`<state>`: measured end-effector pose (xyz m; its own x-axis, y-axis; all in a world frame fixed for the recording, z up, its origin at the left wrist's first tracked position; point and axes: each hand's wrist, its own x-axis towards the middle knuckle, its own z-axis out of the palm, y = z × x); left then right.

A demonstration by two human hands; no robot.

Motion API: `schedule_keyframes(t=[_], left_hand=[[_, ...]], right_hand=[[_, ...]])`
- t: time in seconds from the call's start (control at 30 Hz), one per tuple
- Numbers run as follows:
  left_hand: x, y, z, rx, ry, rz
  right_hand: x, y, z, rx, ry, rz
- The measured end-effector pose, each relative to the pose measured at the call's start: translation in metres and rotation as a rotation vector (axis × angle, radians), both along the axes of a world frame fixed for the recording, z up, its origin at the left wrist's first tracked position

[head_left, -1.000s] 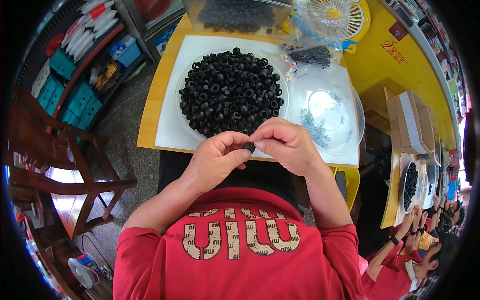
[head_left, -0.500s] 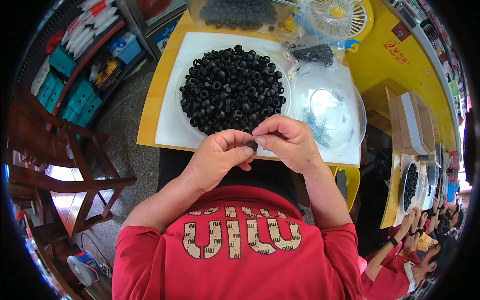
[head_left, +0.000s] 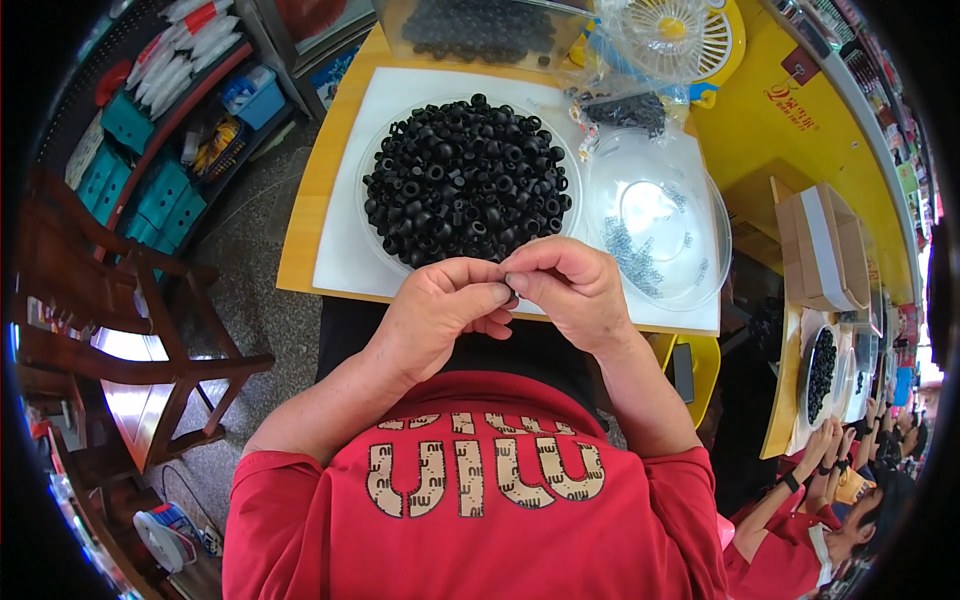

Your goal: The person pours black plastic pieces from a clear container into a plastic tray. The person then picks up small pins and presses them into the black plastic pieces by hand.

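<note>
My left hand (head_left: 440, 310) and my right hand (head_left: 565, 290) meet fingertip to fingertip at the near edge of the yellow table (head_left: 300, 230). Between them they pinch one small black ring (head_left: 510, 297), mostly hidden by the fingers. Just beyond the hands a clear round dish holds a heap of several black rubber rings (head_left: 465, 180). To its right a second clear dish (head_left: 660, 215) holds several small metal springs (head_left: 625, 250). Both dishes rest on a white sheet (head_left: 345, 255).
A clear bag of black rings (head_left: 480, 25) and a small yellow fan (head_left: 672, 30) stand at the table's far side. A cardboard box (head_left: 815, 245) sits to the right. Other people in red work at the lower right (head_left: 800, 520). A wooden chair (head_left: 110, 330) stands left.
Both hands stay together at the table's edge; the fingers have shifted slightly around the small ring. Nothing else has moved.
</note>
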<state>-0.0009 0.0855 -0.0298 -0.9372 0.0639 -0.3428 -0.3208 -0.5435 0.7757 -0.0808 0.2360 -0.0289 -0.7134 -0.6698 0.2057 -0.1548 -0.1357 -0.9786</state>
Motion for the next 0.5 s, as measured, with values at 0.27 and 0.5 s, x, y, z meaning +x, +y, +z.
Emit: schedule_keyframes(t=[0.27, 0.5], left_hand=[[-0.001, 0.001, 0.001, -0.036, 0.006, 0.048], [-0.002, 0.001, 0.000, -0.064, 0.007, 0.122]], right_hand=[[0.004, 0.002, 0.001, 0.067, 0.212, -0.086], [0.006, 0.010, 0.023, 0.405, 0.667, -0.105]])
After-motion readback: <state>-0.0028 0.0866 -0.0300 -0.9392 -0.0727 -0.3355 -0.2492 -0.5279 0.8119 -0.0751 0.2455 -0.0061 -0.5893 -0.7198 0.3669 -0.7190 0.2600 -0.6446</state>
